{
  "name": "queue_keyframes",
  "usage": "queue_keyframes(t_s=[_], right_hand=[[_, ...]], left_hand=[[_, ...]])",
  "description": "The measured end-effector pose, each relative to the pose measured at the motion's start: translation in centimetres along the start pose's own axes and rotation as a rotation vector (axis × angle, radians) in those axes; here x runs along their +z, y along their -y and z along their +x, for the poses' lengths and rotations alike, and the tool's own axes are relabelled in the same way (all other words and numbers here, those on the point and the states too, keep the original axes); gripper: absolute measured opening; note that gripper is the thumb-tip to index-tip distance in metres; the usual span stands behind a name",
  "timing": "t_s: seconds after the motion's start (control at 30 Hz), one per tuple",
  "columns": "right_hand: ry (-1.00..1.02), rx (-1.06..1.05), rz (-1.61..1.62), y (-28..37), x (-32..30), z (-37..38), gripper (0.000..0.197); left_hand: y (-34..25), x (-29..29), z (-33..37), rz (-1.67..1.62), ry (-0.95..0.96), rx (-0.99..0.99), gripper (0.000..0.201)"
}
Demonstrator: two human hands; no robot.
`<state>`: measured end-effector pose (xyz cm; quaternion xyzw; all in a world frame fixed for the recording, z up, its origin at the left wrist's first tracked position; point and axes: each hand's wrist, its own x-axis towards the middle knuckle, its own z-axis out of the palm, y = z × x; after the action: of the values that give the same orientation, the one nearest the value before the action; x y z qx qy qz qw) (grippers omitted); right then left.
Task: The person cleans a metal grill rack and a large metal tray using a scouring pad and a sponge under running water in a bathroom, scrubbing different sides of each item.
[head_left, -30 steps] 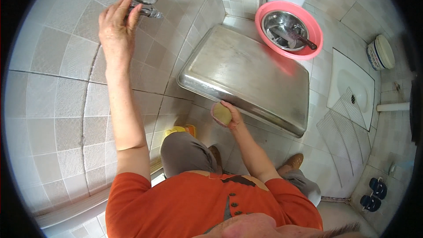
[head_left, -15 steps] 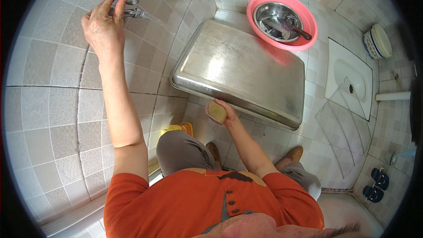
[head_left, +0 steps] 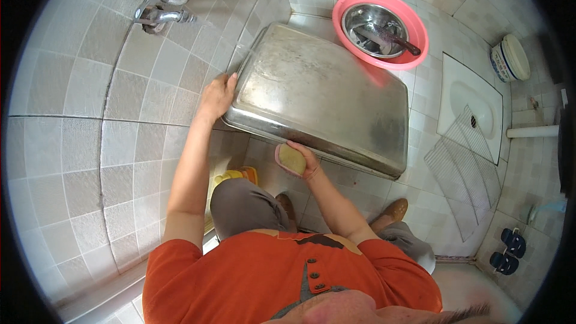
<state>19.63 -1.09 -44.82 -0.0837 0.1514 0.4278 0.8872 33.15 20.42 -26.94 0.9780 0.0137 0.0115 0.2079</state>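
A large rectangular stainless steel tray (head_left: 324, 93) lies bottom up in front of me, its base wet and marked with dull stains. My left hand (head_left: 217, 99) is at its left edge, fingers bent around the rim and partly hidden. In my right hand (head_left: 307, 159) is a sponge (head_left: 290, 160), yellowish on its face with a pinkish border. That hand is close to the tray's near edge; whether it touches the tray I cannot tell.
A wall tap (head_left: 159, 18) with a metal hose is at upper left. Beyond the tray stands a pink basin (head_left: 420, 54) holding a steel bowl (head_left: 399, 24) and a dark-handled utensil. Wire racks (head_left: 459, 174) lean by the squat toilet (head_left: 456, 78). A white bucket (head_left: 507, 60) stands farther right.
My left hand has let go of the tap and come down to the tray's left edge. The right hand still holds the sponge near the tray's front side.
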Motion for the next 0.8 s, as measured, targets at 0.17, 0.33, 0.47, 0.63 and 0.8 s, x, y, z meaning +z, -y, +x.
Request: queue_keyframes(t_s=[0.17, 0.33, 0.47, 0.63, 0.8], right_hand=[[-0.026, -0.031, -0.021, -0.9, -3.0, 0.4, 0.027], [-0.086, 0.096, -0.156, -0.1, -3.7, -0.3, 0.043], [-0.382, 0.253, -0.466, 0.4, -0.7, -2.7, 0.049], [-0.130, 0.141, -1.333, 5.0, 4.4, -5.8, 0.034], [-0.454, -0.710, -1.701, 14.2, 8.3, -6.6, 0.036]], left_hand=[[0.7, 2.2, 2.0, -0.401, 0.315, -0.321, 0.076], [0.1, 5.5, 1.9, -0.328, 0.203, -0.330, 0.087], [2.2, 7.5, 2.3, -0.393, 0.160, -0.405, 0.093], [2.8, 8.3, 2.1, -0.362, 0.155, -0.411, 0.094], [4.1, 9.0, 1.6, -0.610, 0.200, -0.519, 0.092]])
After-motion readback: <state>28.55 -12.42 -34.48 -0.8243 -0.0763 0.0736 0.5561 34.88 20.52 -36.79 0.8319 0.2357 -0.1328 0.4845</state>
